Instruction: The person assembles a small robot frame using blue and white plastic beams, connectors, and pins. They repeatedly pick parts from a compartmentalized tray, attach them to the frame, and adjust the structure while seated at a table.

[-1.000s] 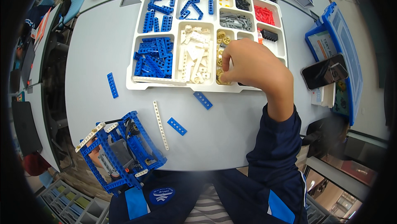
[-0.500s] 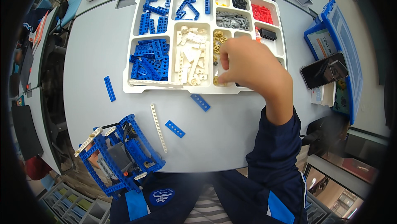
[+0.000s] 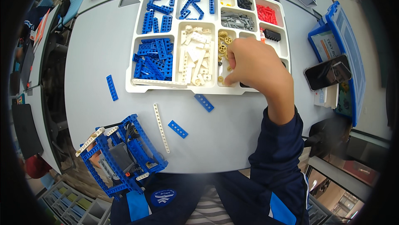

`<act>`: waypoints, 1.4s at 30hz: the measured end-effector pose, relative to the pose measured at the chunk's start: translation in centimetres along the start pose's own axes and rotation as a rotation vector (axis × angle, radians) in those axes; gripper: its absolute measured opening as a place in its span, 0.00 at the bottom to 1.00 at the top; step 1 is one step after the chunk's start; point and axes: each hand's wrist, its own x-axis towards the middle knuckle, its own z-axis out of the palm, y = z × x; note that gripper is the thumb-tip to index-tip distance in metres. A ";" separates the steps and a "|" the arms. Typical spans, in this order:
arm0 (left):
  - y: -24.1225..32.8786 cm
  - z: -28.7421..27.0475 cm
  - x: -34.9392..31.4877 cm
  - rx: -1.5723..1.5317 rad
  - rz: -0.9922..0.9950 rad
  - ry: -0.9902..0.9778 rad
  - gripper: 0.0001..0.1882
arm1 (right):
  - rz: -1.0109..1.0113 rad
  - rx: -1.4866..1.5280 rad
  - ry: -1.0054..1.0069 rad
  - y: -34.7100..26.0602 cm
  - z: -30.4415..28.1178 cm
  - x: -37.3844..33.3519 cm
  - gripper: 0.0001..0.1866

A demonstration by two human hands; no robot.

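Observation:
My right hand (image 3: pixel 259 60) is over the right-middle part of a white sorting tray (image 3: pixel 156 90). Its thumb and forefinger curve apart at the compartment of tan gears (image 3: pixel 223 48), with nothing visible between them; the other fingers are hidden. At the lower left stands a framework model of blue beams (image 3: pixel 141 144), with white beams, a grey block and dark cables in it. Only a patch of my left hand (image 3: pixel 95 158) shows through the frame, gripping the model from its far left side. The model leans over the table's near edge, by my lap.
Blue plates (image 3: pixel 178 129) and a long white beam (image 3: pixel 161 128) lie on the table (image 3: pixel 220 142) between model and tray. Other compartments hold white pieces (image 3: pixel 194 54), blue beams (image 3: pixel 151 67) and red pegs (image 3: pixel 266 14). A phone (image 3: pixel 328 72) and blue bin (image 3: pixel 353 67) stand right.
My right hand stays over the gear compartment, its fingers shifted slightly so more gears show. The whole view has moved a little; the model and loose pieces look unchanged.

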 end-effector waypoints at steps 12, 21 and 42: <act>0.1 0.1 -0.1 -0.002 0.000 -0.004 0.10 | -0.041 0.182 0.146 0.8 -0.7 1.6 0.13; 0.2 0.4 -0.1 -0.006 0.000 -0.011 0.10 | -0.014 0.235 0.213 1.0 0.1 2.2 0.13; 1.3 0.8 -0.1 -0.054 0.024 -0.031 0.10 | -0.005 0.196 0.044 0.3 -0.1 3.2 0.05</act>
